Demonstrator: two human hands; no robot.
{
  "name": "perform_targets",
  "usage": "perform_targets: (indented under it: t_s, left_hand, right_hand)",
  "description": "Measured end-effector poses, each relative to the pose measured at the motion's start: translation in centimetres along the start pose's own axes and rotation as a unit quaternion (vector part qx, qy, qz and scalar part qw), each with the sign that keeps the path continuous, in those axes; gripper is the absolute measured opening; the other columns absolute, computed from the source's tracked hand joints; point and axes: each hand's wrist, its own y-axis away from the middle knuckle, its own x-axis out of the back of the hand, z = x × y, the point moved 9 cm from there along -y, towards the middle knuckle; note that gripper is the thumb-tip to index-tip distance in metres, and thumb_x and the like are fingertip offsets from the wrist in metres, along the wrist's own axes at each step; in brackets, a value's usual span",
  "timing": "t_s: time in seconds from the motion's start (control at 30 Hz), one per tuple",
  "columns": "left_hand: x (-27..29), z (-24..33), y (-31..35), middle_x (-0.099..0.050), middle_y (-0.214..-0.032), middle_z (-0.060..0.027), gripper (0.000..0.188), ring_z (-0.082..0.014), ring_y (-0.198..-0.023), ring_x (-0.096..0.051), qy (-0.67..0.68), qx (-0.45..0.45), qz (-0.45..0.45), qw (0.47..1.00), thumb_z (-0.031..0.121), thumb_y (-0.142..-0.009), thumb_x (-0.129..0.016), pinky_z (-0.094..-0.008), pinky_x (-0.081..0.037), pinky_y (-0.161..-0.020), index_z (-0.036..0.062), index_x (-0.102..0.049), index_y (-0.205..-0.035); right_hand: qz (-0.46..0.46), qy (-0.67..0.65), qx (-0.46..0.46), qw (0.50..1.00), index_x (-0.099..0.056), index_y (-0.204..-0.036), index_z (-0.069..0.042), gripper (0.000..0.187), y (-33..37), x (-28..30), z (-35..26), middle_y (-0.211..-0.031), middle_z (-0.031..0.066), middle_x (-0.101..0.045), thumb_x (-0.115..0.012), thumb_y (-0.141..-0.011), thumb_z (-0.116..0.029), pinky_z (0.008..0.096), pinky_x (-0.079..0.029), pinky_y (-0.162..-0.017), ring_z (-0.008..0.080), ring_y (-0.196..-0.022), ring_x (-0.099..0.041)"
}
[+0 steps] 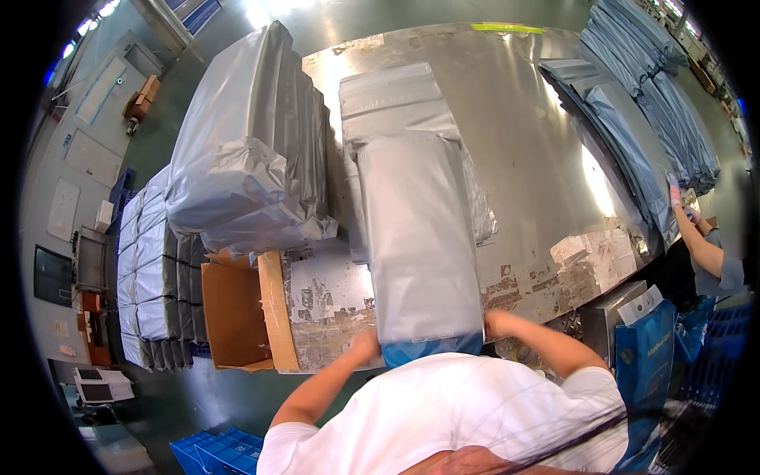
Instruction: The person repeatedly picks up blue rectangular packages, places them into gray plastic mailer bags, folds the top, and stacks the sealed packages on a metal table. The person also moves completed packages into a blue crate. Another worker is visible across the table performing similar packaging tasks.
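So the pile of grey plastic bags [419,237] lies lengthwise mid-way across the metal surface [522,127], near end right by the white shirt [467,404], with more grey plastic [388,99] sticking out under its far end. Left hand [364,346] is at the near left corner, right hand [499,323] at the near right. From my end I can't tell if either is gripping or just touching; the fingers don't show.

My worry: the plastic looks slick, so an uneven pull could skew the layers, or drag the lower ones along. The near end also looks close to the surface's edge, so a hard tug might bring it over. Those rough, peeling patches [594,257] could snag a layer too.

On the left, the tall stack of grey bags [245,150] has a crumpled near end just by the open cardboard box [229,313]; a bump could send it slumping. Over right, a co-worker's hand [674,191] is at the blue-grey sheets [625,134], well apart, so a clash seems unlikely imo.
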Motion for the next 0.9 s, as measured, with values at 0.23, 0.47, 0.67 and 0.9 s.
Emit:
perform_targets:
  t_s: [0.23, 0.47, 0.67, 0.9]
  left_hand:
    - [5.5, 1.4, -0.7, -0.061, -0.074, -0.0185, 0.016, -0.0337, -0.07, -0.06, 0.005, -0.079, 0.036, 0.996, 0.018, -0.064, -0.058, -0.0424, -0.047, -0.062, 0.006, -0.065, -0.072]
    - [4.4, -0.2, -1.3, -0.059, -0.065, -0.0175, 0.026, -0.0327, -0.062, -0.058, 0.123, 0.02, 0.179, 0.976, 0.028, -0.076, -0.057, -0.0406, -0.045, -0.056, 0.0028, -0.062, -0.069]
    - [-2.0, -2.0, 0.1, -0.055, -0.055, -0.0026, 0.026, -0.0059, -0.049, -0.048, 0.573, 0.036, 0.124, 0.809, 0.022, -0.078, -0.065, -0.0209, -0.035, -0.044, 0.0017, -0.055, -0.065]
    - [-1.8, -1.6, 1.7, -0.058, -0.062, -0.0036, 0.018, -0.0082, -0.052, -0.051, 0.648, 0.039, 0.109, 0.753, 0.018, -0.08, -0.062, -0.0208, -0.039, -0.047, 0.0024, -0.057, -0.072]
  right_hand:
    - [0.146, 0.016, 0.014, 0.989, -0.062, -0.071, -0.002, 0.019, 0.6, 6.3, 1.3, -0.066, 0.0187, -0.059, -0.052, -0.066, -0.017, 0.0437, -0.046, -0.057, 0.0368, -0.062, -0.057]
    - [0.263, -0.073, -0.062, 0.96, -0.061, -0.068, -0.003, 0.017, 2.5, 3.0, 6.1, -0.069, 0.0171, -0.06, -0.059, -0.069, -0.02, 0.0415, -0.046, -0.06, 0.0347, -0.066, -0.058]
    - [0.17, -0.013, 0.024, 0.985, -0.061, -0.079, -0.006, 0.019, 5.1, -2.1, -2.8, -0.075, 0.0138, -0.058, -0.061, -0.068, -0.022, 0.0391, -0.046, -0.068, 0.0308, -0.075, -0.057]
    - [0.393, 0.098, 0.234, 0.884, -0.056, -0.09, -0.008, 0.021, 3.3, 1.8, -10.0, -0.082, 0.0091, -0.05, -0.061, -0.071, -0.017, 0.0373, -0.044, -0.065, 0.0276, -0.076, -0.052]
